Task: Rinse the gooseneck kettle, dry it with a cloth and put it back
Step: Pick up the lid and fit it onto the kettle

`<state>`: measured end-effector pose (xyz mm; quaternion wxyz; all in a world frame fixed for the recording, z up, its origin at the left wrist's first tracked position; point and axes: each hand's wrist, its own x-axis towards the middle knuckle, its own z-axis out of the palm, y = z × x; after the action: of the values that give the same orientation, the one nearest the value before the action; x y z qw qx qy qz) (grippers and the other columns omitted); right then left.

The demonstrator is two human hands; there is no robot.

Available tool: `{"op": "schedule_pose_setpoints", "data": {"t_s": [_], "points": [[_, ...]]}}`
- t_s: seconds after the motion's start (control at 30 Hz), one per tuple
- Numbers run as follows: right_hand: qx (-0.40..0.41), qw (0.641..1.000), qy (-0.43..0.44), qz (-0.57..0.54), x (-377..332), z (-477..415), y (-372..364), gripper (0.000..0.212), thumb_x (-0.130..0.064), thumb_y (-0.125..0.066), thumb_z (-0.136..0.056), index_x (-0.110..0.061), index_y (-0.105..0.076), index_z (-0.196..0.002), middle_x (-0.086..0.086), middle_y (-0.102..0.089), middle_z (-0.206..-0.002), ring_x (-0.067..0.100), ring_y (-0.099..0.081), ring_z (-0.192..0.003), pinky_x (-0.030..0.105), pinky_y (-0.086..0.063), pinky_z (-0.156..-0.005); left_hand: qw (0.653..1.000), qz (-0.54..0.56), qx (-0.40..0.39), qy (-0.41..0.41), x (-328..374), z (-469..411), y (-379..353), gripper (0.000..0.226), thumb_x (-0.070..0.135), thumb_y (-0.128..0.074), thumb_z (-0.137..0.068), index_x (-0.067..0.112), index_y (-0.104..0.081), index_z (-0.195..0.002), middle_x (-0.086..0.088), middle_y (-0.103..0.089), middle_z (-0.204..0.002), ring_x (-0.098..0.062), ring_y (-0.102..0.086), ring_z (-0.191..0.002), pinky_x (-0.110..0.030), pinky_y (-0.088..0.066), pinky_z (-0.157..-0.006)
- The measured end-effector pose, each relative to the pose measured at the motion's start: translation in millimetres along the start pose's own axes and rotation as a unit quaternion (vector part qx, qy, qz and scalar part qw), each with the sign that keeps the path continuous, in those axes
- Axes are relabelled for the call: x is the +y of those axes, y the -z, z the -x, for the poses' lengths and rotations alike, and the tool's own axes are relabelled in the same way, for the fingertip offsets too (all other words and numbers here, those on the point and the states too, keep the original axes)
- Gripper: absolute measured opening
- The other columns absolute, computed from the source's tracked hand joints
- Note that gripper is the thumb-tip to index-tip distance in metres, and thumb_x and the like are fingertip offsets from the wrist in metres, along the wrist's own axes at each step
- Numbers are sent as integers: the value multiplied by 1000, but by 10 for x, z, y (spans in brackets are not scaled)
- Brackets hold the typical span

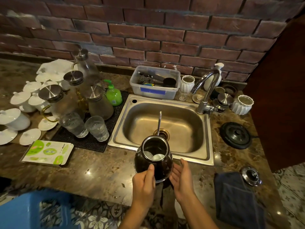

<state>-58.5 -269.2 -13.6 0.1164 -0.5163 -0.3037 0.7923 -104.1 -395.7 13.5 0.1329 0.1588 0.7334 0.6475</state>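
Gooseneck kettle (152,160): lidless, tilted over sink (204,156) edge. Left hand (143,182) grip clenched on handle; right hand (182,177) released, beside. Risk: wet one-hand slip, kettle drops.

No text can be read anywhere. The green-and-white packet (47,153) on the bench at near left carries printing too blurred to make out. The green soap bottle (113,95) has a small label, and the plastic tub (155,82) a blue tape strip; both are illegible.
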Motion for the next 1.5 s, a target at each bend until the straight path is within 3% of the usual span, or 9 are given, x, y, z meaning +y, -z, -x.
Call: {"op": "schedule_pose_setpoints", "data": {"t_s": [0.07, 0.17, 0.37, 0.5, 0.63, 0.87, 1.03, 1.3, 1.5], "points": [[10, 1000, 2, 0, 71, -5, 5, 60, -48, -49, -98, -1, -55, -135, 14, -68, -122, 26, -65, -113, 44, -45, -108, 1000, -3, -7, 0, -64, 41, 51, 58, 47, -45, -94, 26, -46, -40, 5, -40, -40, -6, -39, -40, -29, -31, -47], [28, 1000, 2, 3, 159, -9, 24, 64, -49, -50, -97, 0, -52, -138, 16, -65, -129, 25, -62, -116, 42, -44, -108, 1000, -16, -14, 16, -160, 82, 99, 55, 46, -44, -94, 29, -51, -42, 9, -42, -39, -1, -40, -39, -21, -33, -47], [56, 998, 5, -3, 305, 15, 61, 65, -47, -52, -97, -3, -46, -144, 17, -55, -142, 29, -55, -127, 42, -40, -112, 998, 10, -27, 61, -247, 166, 171, 60, 49, -47, -94, 22, -43, -40, 1, -38, -41, -18, -38, -41, -45, -27, -47], [59, 998, 12, -9, 376, 11, 81, 65, -47, -51, -97, -1, -47, -143, 16, -59, -137, 25, -59, -116, 38, -44, -106, 997, 7, -35, 67, -294, 203, 194, 61, 33, -46, -99, 25, -41, -38, 3, -37, -40, -18, -38, -40, -35, -27, -48], [61, 998, 19, -25, 423, 28, 80, 57, -45, -50, -99, -7, -49, -141, 8, -67, -112, 18, -63, -100, 36, -45, -100, 996, 12, -40, 83, -329, 235, 211, 60, 31, -45, -97, 25, -40, -37, 4, -35, -39, -19, -38, -40, -32, -28, -49], [79, 996, 9, -31, 487, -27, 167, 61, -48, -51, -98, -3, -50, -141, 15, -61, -134, 23, -61, -108, 37, -44, -103, 994, 8, -60, 92, -425, 280, 175, 60, 44, -49, -94, 22, -45, -39, 0, -40, -40, -23, -41, -42, -46, -31, -49], [86, 996, 1, -41, 515, -87, 198, 64, -48, -52, -97, -1, -50, -140, 17, -58, -138, 28, -58, -122, 40, -43, -108, 993, 5, -74, 96, -515, 297, 135, 61, 53, -47, -92, 19, -45, -41, -2, -40, -40, -22, -41, -41, -44, -30, -48], [100, 993, 19, -67, 450, -158, 206, 50, -43, -50, -99, -9, -54, -135, 7, -67, -108, 19, -64, -99, 35, -47, -95, 995, -2, -71, 76, -532, 224, 27, 61, 53, -46, -94, 21, -46, -42, -1, -40, -39, -17, -41, -40, -35, -30, -47], [110, 991, 0, -81, 359, -202, 206, 55, -43, -52, -98, -4, -53, -136, 17, -60, -133, 26, -59, -112, 36, -45, -97, 996, -14, -65, 59, -531, 171, -15, 66, 54, -45, -95, 11, -43, -45, -1, -40, -40, -13, -41, -40, -32, -30, -46]]}}
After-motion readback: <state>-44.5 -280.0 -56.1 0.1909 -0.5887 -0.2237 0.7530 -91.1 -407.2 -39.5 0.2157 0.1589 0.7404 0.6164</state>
